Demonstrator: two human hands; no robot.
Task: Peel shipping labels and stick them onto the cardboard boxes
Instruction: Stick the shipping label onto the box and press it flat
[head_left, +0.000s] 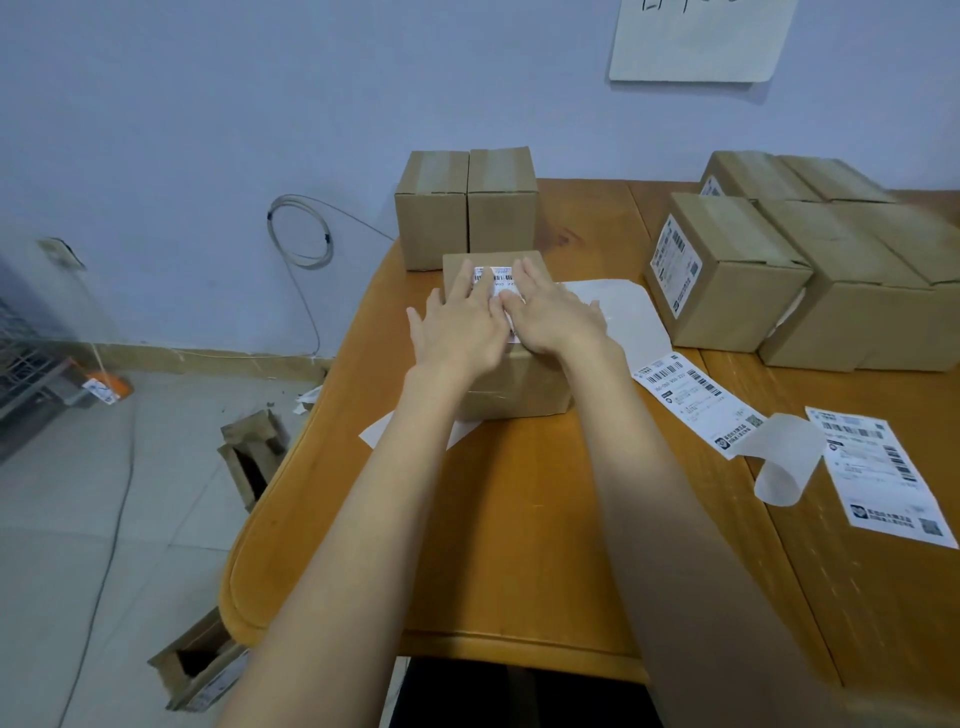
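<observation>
While both hands are laid flat, the scene reads as follows.

Left hand (457, 327): laid flat, fingers straight and spread, pressed on the shipping label (496, 283); nothing is gripped.
Right hand (553, 317): laid flat beside the left hand, fingers straight, pressed on the same label; nothing is gripped.
Shipping label: stuck on the top face of the cardboard box (511, 384) at centre frame, mostly covered by the hands; only its barcoded upper part is seen.
Cardboard box: closed and taped, set on the desk (545, 519) at centre frame; its contents cannot be seen.
Two plain boxes (465, 208): stood side by side just behind the centre box, closed and taped, no label seen on them.
Labelled boxes (727, 275): grouped at the right of the frame, all closed; a label is seen on the left face of the nearest one and part of another on one behind.
Loose labels (696, 402): laid on the desk at right of centre, two printed sheets, with a curled strip of backing paper (789, 460) lying between them and over the left one.
Blank backing sheets (623, 312): laid under and beside the centre box.
Open cartons (249, 457): lying on the floor at lower left, their insides dark and contents not made out.
Wall sheet (701, 36): fixed to the wall at upper right.
Cable (301, 234): looped against the wall at left of centre.
</observation>
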